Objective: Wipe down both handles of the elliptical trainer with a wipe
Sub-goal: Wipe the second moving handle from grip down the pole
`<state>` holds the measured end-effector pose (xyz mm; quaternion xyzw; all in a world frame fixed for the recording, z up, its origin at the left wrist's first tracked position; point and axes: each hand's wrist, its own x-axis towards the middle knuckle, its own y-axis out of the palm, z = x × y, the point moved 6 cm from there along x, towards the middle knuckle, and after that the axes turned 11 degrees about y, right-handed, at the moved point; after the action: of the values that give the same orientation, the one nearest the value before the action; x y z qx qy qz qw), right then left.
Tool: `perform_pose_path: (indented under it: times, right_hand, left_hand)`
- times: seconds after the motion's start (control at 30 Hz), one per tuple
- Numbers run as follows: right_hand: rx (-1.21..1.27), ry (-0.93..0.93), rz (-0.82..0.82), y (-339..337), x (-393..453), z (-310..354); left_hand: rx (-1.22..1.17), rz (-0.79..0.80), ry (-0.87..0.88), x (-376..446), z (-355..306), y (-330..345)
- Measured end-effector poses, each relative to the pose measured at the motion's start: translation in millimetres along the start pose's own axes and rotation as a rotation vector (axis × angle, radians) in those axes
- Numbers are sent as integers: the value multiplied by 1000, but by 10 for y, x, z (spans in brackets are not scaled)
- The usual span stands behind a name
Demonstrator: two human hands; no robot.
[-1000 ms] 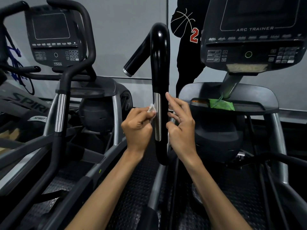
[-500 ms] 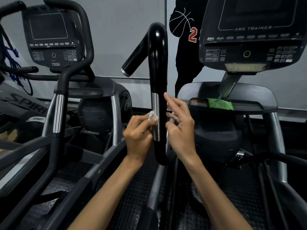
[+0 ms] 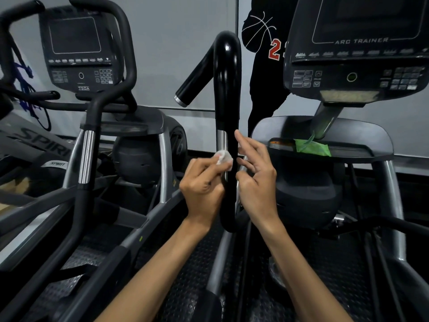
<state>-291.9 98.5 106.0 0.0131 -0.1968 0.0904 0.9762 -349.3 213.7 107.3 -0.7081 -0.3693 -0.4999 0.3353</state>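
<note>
pale grey wall (image 3: 176, 43) behind, bearing a black basketball-player silhouette (image 3: 264, 73) with a red numeral. dark studded rubber floor (image 3: 185, 296) underneath. on the left, a neighbouring machine (image 3: 81, 54) with a dark console marked 750a; blue cords (image 3: 25, 89) hanging at far left. dim, even light.

The left hand (image 3: 204, 187) pinches a crumpled white wipe (image 3: 224, 159) against the silver band of the upright black handle (image 3: 227, 89) at centre frame. The right hand (image 3: 257, 182), at three o'clock of the handle, spreads its fingers (touching or not, unclear). A green packet (image 3: 312, 147) lies on the console shelf (image 3: 371, 145) at two o'clock.
</note>
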Motion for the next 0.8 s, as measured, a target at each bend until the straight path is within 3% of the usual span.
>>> perform_pose_path:
  times: [0.2, 0.3, 0.43, 0.6, 0.7, 0.8]
  right_hand:
    - [13, -3, -8, 5, 17, -11]
    - [13, -1, -2, -7, 12, -2]
    - [23, 6, -11, 3, 8, 7]
    - [14, 11, 3, 13, -11, 1]
    - [27, 14, 24, -23, 13, 0]
    - [36, 27, 30, -28, 22, -3]
  left_hand:
    - [10, -90, -19, 328, 41, 4]
    - [37, -48, 29, 175, -44, 28]
    - [-12, -10, -83, 204, 123, -63]
    - [-42, -126, -64, 562, -9, 14]
    - [32, -25, 14, 286, -77, 21]
    - [23, 21, -24, 187, 71, -63]
